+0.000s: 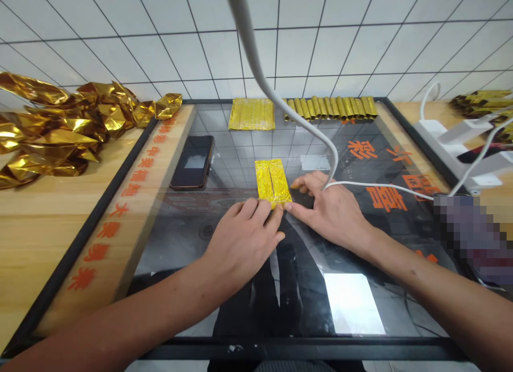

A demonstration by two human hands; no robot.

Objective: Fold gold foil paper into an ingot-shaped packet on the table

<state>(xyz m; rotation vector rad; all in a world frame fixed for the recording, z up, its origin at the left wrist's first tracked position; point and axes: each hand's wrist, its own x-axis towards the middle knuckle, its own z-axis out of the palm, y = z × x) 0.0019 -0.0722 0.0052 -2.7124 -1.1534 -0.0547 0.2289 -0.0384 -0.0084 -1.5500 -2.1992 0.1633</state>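
A small folded sheet of gold foil paper [273, 180] lies on the dark glass tabletop [224, 243], its two side flaps meeting along a middle seam. My left hand [244, 238] rests flat with its fingertips pressing the sheet's near edge. My right hand [331, 209] lies beside it, fingers stretched toward the sheet's near right corner, touching it. Neither hand lifts the sheet.
A flat stack of gold paper [251, 114] and a row of rolled gold pieces [332, 108] lie at the far edge. A black phone [193, 161] sits left of the sheet. Crumpled gold foil [60, 126] is piled far left. White cables [288, 110] and a power strip [452, 142] run on the right.
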